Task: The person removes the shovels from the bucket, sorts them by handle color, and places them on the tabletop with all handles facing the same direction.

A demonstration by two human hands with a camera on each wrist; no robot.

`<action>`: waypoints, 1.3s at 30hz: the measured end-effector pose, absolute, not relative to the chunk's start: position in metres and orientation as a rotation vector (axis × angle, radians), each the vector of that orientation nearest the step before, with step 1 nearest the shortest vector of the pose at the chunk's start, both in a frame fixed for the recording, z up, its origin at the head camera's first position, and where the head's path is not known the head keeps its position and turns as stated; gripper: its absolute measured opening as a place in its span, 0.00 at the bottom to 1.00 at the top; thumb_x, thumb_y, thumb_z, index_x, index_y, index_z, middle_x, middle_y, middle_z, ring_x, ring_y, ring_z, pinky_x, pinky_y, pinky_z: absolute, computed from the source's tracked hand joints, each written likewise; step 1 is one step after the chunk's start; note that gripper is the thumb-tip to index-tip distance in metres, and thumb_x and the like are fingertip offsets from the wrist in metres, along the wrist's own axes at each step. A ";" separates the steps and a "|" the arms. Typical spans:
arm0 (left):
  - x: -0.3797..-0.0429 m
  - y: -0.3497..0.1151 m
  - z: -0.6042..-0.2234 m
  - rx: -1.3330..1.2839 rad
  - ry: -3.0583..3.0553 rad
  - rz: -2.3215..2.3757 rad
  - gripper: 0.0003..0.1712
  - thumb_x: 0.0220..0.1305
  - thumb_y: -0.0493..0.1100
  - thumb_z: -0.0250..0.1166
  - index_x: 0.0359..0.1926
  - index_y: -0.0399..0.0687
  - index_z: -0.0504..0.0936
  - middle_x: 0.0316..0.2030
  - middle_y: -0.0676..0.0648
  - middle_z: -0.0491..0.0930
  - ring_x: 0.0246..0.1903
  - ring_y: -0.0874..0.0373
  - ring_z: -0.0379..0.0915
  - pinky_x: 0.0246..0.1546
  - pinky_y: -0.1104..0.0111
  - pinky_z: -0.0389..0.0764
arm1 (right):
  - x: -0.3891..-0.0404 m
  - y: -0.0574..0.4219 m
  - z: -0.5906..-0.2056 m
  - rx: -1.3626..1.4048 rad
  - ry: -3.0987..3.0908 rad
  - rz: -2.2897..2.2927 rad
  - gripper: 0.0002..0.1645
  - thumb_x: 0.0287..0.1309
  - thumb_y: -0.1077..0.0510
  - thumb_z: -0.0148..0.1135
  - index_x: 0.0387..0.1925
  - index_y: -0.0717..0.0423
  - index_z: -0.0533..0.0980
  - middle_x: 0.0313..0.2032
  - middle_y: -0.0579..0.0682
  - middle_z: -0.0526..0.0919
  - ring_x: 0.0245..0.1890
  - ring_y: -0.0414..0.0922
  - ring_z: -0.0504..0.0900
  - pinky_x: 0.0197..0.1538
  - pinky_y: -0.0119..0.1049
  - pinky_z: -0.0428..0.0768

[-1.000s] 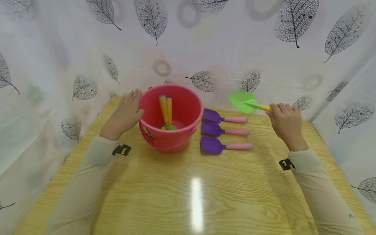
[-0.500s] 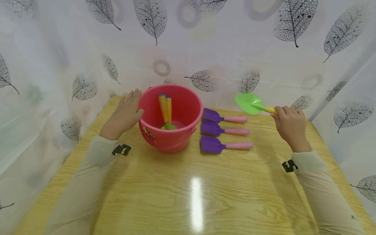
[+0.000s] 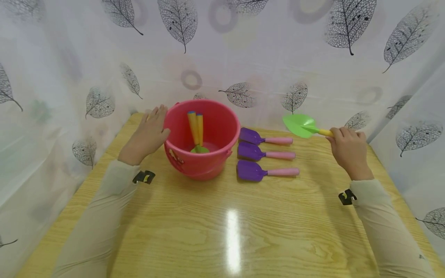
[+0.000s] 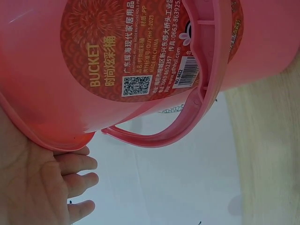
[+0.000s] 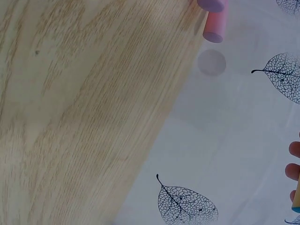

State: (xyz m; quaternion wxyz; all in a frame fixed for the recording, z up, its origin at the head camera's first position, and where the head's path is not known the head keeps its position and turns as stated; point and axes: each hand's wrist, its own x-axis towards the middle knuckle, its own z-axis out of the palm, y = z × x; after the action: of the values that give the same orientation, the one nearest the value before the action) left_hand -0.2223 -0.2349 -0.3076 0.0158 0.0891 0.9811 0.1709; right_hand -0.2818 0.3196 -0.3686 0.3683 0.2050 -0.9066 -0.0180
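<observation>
A pink bucket [image 3: 203, 166] stands upright on the table, its red label [image 4: 136, 56] and hanging handle [image 4: 159, 136] showing in the left wrist view. My left hand [image 3: 146, 135] rests against its left rim, fingers extended. Inside the bucket lean two yellow-handled shovels [image 3: 196, 129] with green at the bottom. In the air at the right, my right hand [image 3: 349, 150] grips a toy shovel with a green blade [image 3: 300, 125] by its yellow handle. At the right wrist view's edge only some fingertips [image 5: 293, 171] and the blue-tipped handle end show.
Three purple shovels with pink handles lie in a row right of the bucket: far [image 3: 278, 141], middle [image 3: 279, 155] and near [image 3: 282, 172]. The wooden table [image 3: 194, 224] meets a white leaf-printed curtain [image 3: 222, 50] at the back and sides.
My right hand has moved a little to the right and slightly toward me, carrying the green shovel along. My left hand and the bucket have stayed put.
</observation>
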 end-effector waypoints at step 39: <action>-0.222 -0.235 -0.309 0.272 3.047 0.545 0.38 0.67 0.45 0.39 0.72 0.32 0.37 0.73 0.34 0.36 0.73 0.38 0.30 0.72 0.46 0.30 | -0.268 0.349 -0.386 0.369 -2.554 -0.111 0.15 0.60 0.62 0.56 0.44 0.71 0.72 0.32 0.71 0.77 0.28 0.67 0.75 0.29 0.60 0.69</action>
State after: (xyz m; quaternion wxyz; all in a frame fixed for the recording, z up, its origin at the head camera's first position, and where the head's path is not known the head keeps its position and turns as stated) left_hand -0.2215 -0.2354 -0.3091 0.0169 0.0877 0.9805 0.1753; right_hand -0.2678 0.3491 -0.3863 0.2757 0.1374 -0.9505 -0.0412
